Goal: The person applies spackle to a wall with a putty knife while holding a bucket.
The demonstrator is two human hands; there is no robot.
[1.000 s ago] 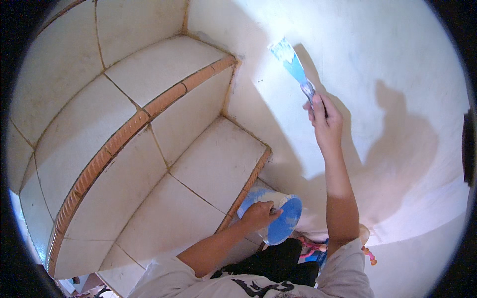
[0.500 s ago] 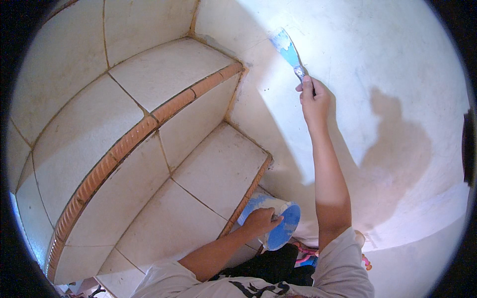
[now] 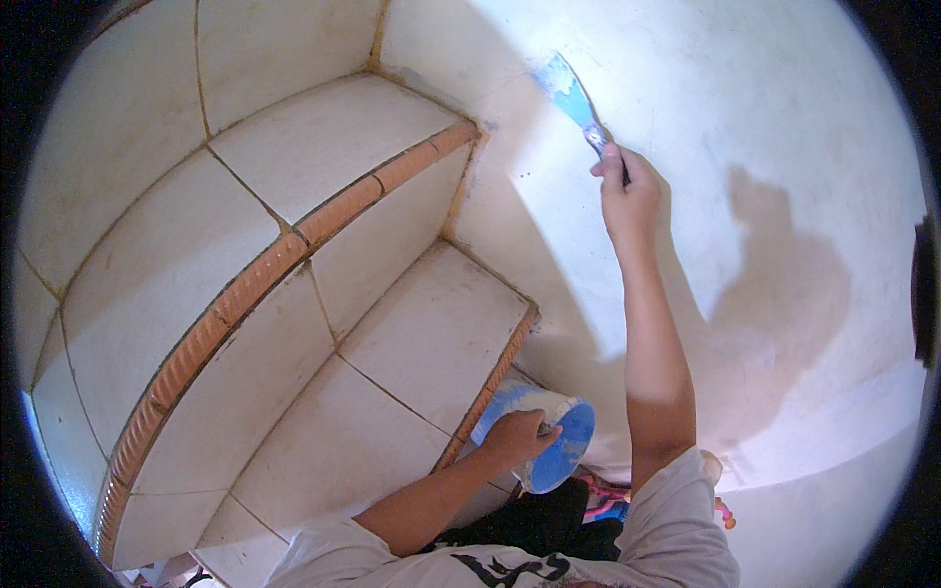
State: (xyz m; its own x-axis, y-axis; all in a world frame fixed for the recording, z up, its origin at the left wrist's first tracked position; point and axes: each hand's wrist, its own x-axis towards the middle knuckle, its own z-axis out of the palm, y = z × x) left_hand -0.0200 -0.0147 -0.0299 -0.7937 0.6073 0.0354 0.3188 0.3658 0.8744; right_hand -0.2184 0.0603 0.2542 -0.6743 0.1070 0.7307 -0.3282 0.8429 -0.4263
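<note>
My right hand (image 3: pixel 627 186), arm stretched up and forward, is closed around the dark handle of a putty knife (image 3: pixel 568 92). Its blue blade, smeared with white filler, lies against the white wall (image 3: pixel 676 88). Low in front of my body, my left hand (image 3: pixel 520 438) grips the rim of a round bucket (image 3: pixel 569 453). The bucket is tilted on its side with its opening toward the right; its inside is blue, and whitish smears coat the outside. My left fingers partly cover the rim.
Pale tiled steps (image 3: pixel 412 333) rise on the left, edged with ribbed brown trim (image 3: pixel 255 274). Shadows of my arm and body fall on the wall. Pink and blue things (image 3: pixel 608 505) lie partly hidden beside my right sleeve. A dark object (image 3: pixel 924 294) sits at the far right.
My right hand and the putty knife have shifted slightly to the right, blade still at the wall. My left hand and the bucket are nearly unmoved.
</note>
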